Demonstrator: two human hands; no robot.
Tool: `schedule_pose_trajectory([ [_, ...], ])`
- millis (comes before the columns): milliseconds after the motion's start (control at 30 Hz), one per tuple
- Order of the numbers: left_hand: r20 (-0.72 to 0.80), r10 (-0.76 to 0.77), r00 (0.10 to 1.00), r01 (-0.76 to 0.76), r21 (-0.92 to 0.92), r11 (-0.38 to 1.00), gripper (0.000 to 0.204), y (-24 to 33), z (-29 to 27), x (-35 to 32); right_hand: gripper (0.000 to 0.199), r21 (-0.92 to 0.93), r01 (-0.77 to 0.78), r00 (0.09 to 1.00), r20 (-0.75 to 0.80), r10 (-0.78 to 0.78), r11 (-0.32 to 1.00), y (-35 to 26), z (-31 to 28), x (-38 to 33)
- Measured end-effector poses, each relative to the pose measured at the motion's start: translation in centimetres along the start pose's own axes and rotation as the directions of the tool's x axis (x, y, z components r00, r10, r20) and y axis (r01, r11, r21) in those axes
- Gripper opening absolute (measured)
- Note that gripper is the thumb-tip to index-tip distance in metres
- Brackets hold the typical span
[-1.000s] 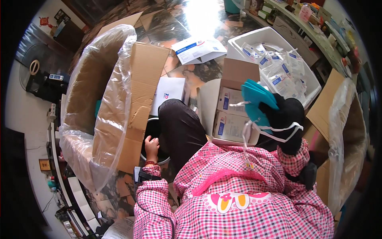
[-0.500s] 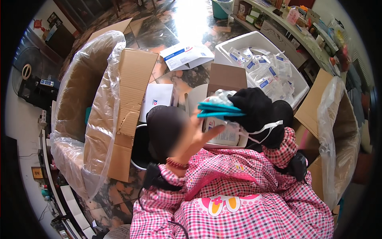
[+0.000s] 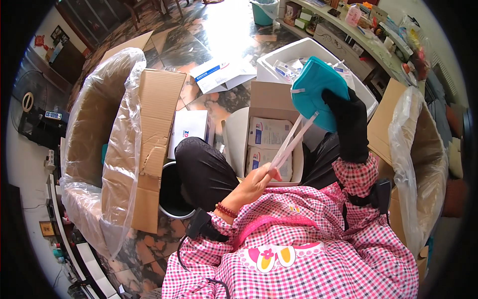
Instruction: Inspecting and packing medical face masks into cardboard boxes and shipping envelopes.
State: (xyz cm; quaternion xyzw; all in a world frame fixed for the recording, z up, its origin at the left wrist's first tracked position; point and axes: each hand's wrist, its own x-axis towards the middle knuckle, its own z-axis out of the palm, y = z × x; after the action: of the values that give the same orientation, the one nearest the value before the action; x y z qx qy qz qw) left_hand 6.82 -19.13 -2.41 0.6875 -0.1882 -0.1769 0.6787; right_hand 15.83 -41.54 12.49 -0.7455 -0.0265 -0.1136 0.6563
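Marbled floor tiles, glossy with window glare, carry everything on view; you sit low among cartons.

Item 1: teal face mask, cup-shaped, held up in front of you above the open white box. Your right hand (in a black glove) is clenched around its right edge.

Item 2: white straps, two, running taut from the mask down to your left hand. That bare hand pinches their lower ends between thumb and fingertips.

Item 3: open white box between your knees, holding flat white packets with blue print. It looks partly filled; how deep the stack goes you cannot tell.

Item 4: white bin beyond the box, with more clear-wrapped packets in it, largely hidden behind the mask.

Item 5: big cardboard carton lined with clear plastic, at your left; its inside is mostly shadow. A second lined carton stands at your right, cut off by the picture's edge.

Item 6: flattened white-and-blue boxes on the floor, plus one more by your left knee.

Progress, as a judgement: one mask is in hand with straps being stretched or checked, not yet set down anywhere; packets in the bin suggest plenty left.

Hard to make out: the shelf clutter at top right, and the dark round vessel under your left leg.
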Motion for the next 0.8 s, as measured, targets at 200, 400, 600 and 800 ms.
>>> schedule_pose_trajectory([
  [200,-0.049,-0.136,0.989,0.119,-0.258,0.959,0.034,1.7,0.1,-1.2,0.043,0.075,-0.098,0.994,0.065,0.093,0.992,2.1,-0.4,0.1],
  [400,-0.179,-0.106,0.978,0.129,0.126,0.983,0.025,-0.2,-3.1,-3.9,0.050,0.697,-0.135,0.991,0.086,0.105,0.704,3.4,-6.1,1.5],
  [600,-0.155,0.150,0.976,-0.057,0.486,0.872,0.016,2.5,-2.8,-3.2,0.034,0.129,-0.274,0.761,0.635,0.133,0.953,0.6,-0.7,-3.1],
  [800,0.046,0.408,0.912,-0.337,0.653,0.678,0.035,5.3,-2.8,-2.4,0.058,-0.279,-0.093,0.546,0.789,0.283,0.956,3.4,5.1,-5.8],
])
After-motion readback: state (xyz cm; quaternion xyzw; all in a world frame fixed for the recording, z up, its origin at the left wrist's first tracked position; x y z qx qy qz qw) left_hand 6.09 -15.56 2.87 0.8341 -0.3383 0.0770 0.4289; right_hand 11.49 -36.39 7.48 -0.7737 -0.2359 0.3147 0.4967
